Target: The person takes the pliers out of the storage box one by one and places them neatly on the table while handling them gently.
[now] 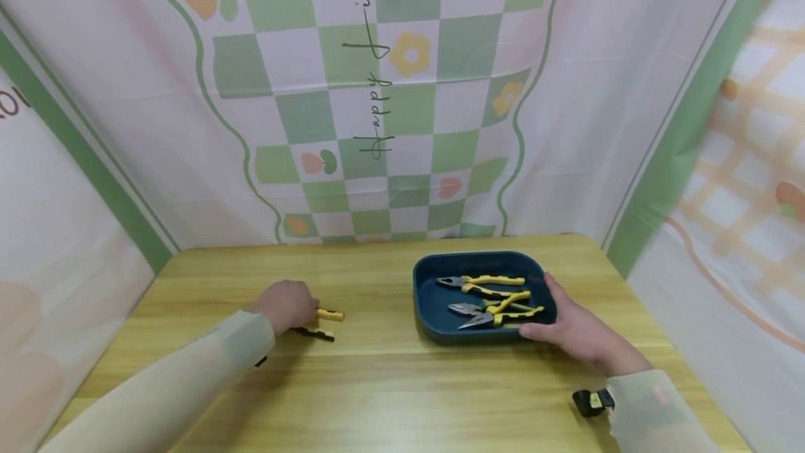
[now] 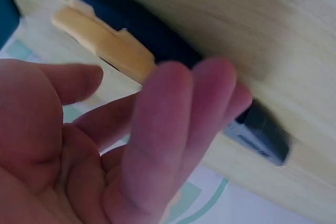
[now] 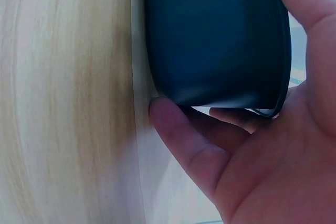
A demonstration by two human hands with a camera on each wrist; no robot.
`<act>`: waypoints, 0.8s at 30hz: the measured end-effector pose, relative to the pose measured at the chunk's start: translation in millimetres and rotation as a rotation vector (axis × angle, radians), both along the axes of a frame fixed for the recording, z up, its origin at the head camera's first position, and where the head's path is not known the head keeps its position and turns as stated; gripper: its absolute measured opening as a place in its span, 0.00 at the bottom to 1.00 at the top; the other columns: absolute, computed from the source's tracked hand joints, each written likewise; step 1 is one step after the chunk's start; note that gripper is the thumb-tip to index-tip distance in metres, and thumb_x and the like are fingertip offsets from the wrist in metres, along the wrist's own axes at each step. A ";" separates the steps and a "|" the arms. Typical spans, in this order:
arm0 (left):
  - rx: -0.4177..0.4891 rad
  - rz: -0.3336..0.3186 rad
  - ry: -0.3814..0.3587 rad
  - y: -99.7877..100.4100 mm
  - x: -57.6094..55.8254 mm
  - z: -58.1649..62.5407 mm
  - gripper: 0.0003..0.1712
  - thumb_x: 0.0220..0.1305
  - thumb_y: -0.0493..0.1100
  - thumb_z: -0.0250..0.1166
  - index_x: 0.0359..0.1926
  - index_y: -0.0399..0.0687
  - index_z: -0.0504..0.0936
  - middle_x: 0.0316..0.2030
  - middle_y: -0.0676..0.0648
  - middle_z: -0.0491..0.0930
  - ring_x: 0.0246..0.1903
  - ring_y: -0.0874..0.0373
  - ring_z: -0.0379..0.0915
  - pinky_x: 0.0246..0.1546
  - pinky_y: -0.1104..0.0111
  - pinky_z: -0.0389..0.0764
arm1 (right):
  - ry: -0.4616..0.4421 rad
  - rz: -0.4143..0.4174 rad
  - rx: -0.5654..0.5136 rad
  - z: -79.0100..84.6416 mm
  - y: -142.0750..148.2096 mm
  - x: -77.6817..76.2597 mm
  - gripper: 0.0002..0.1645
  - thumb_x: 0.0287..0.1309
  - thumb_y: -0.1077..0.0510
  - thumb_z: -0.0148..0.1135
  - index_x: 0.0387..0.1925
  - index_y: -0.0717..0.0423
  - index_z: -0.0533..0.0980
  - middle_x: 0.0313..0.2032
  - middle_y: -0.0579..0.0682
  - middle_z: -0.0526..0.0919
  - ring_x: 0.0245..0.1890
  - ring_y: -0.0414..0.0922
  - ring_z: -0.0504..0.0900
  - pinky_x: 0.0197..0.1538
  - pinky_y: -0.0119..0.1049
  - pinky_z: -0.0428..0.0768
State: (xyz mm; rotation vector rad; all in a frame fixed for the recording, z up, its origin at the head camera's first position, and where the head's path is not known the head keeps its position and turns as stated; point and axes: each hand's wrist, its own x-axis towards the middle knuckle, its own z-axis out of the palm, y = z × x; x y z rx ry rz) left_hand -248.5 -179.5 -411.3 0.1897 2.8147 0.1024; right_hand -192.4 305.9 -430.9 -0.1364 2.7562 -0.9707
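The yellow wood-grain counter (image 1: 377, 397) carries a dark blue, rounded rectangular tray (image 1: 434, 304); the right hand (image 1: 581, 331) grips its right end, presumably steadying it. The left hand (image 1: 286, 306), fingers loosely extended, thumb apart, partly covers black-and-orange-handled metal pliers (image 2: 131, 19); three yellow-handled metal pliers (image 1: 497, 279) lie inside the tray, likely for keeping together.

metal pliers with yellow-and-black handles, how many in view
4: back pliers, middle pliers and front pliers in the dark-blue rounded rectangular tray; fourth pliers left of it, partly hidden by the left hand.
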 end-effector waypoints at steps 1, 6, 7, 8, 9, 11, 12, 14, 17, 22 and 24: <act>0.001 -0.005 0.012 0.0 0.6 0.1 0.22 0.64 0.54 0.58 0.16 0.51 0.76 0.17 0.50 0.72 0.18 0.56 0.65 0.21 0.64 0.69 | 0.000 0.001 0.002 0.0 0.0 -0.1 0.71 0.47 0.32 0.63 0.69 0.46 0.22 0.65 0.76 0.44 0.60 0.74 0.52 0.56 0.67 0.54; 0.004 -0.043 0.063 -3.0 2.4 -0.1 0.12 0.56 0.42 0.60 0.19 0.43 0.78 0.19 0.47 0.75 0.20 0.54 0.69 0.23 0.62 0.73 | 0.006 0.001 0.011 0.3 -0.4 0.0 0.71 0.47 0.31 0.63 0.69 0.46 0.22 0.65 0.76 0.46 0.59 0.74 0.53 0.55 0.67 0.55; 0.003 -0.059 0.072 -4.0 2.8 -0.3 0.08 0.55 0.40 0.59 0.25 0.39 0.79 0.22 0.45 0.77 0.21 0.54 0.70 0.25 0.61 0.75 | 0.006 0.000 0.011 0.5 -0.5 0.1 0.71 0.47 0.31 0.63 0.69 0.46 0.22 0.65 0.76 0.46 0.59 0.74 0.54 0.55 0.67 0.55; 0.012 -0.064 0.078 -5.0 3.2 -0.8 0.09 0.54 0.37 0.58 0.32 0.33 0.80 0.24 0.42 0.78 0.21 0.53 0.70 0.25 0.61 0.75 | 0.005 -0.001 0.010 0.6 -0.6 0.3 0.71 0.47 0.31 0.63 0.69 0.46 0.22 0.65 0.76 0.46 0.59 0.74 0.54 0.55 0.67 0.55; 0.021 -0.066 0.080 -6.3 3.8 -1.5 0.10 0.54 0.35 0.57 0.34 0.31 0.79 0.25 0.41 0.78 0.21 0.53 0.70 0.25 0.61 0.75 | 0.003 -0.003 0.007 0.8 -0.7 0.5 0.71 0.47 0.31 0.63 0.69 0.46 0.22 0.65 0.76 0.46 0.59 0.74 0.53 0.55 0.67 0.55; 0.029 -0.078 0.070 -8.6 4.9 -3.2 0.09 0.54 0.33 0.56 0.34 0.30 0.78 0.25 0.41 0.77 0.20 0.54 0.70 0.22 0.62 0.75 | -0.002 -0.005 0.005 1.2 -0.1 0.9 0.71 0.47 0.32 0.63 0.69 0.46 0.22 0.65 0.76 0.45 0.59 0.74 0.53 0.55 0.67 0.55; 0.038 -0.074 0.064 -9.9 5.7 -4.0 0.08 0.55 0.33 0.56 0.32 0.31 0.78 0.24 0.41 0.77 0.19 0.54 0.69 0.20 0.63 0.74 | -0.005 -0.006 0.004 1.4 0.1 1.0 0.71 0.47 0.32 0.63 0.69 0.46 0.22 0.65 0.76 0.45 0.60 0.74 0.52 0.55 0.67 0.55; 0.066 -0.051 0.040 -12.9 6.8 -6.0 0.07 0.55 0.33 0.57 0.21 0.38 0.77 0.19 0.45 0.74 0.16 0.55 0.68 0.16 0.65 0.71 | -0.010 -0.006 0.003 1.6 0.6 1.3 0.71 0.48 0.32 0.63 0.69 0.46 0.21 0.65 0.76 0.44 0.60 0.74 0.52 0.55 0.67 0.55; 0.085 -0.029 0.018 -18.4 6.9 -9.2 0.12 0.53 0.35 0.62 0.16 0.45 0.73 0.17 0.48 0.72 0.15 0.56 0.67 0.15 0.67 0.69 | -0.009 -0.007 0.006 1.3 1.2 1.4 0.71 0.47 0.32 0.63 0.69 0.47 0.22 0.65 0.76 0.44 0.60 0.74 0.52 0.56 0.67 0.55; 0.109 0.035 0.009 -30.6 6.8 -9.4 0.13 0.49 0.42 0.71 0.21 0.43 0.74 0.20 0.47 0.73 0.18 0.55 0.68 0.18 0.65 0.71 | -0.005 -0.004 -0.009 0.0 1.3 1.1 0.71 0.47 0.32 0.63 0.69 0.46 0.22 0.66 0.75 0.43 0.61 0.73 0.51 0.56 0.67 0.53; 0.111 0.051 0.016 -37.5 7.7 -8.5 0.16 0.48 0.43 0.72 0.22 0.42 0.73 0.20 0.47 0.72 0.18 0.55 0.68 0.19 0.65 0.71 | -0.001 -0.004 -0.016 -0.2 1.4 0.9 0.71 0.47 0.32 0.64 0.69 0.45 0.22 0.66 0.74 0.44 0.61 0.73 0.51 0.56 0.67 0.53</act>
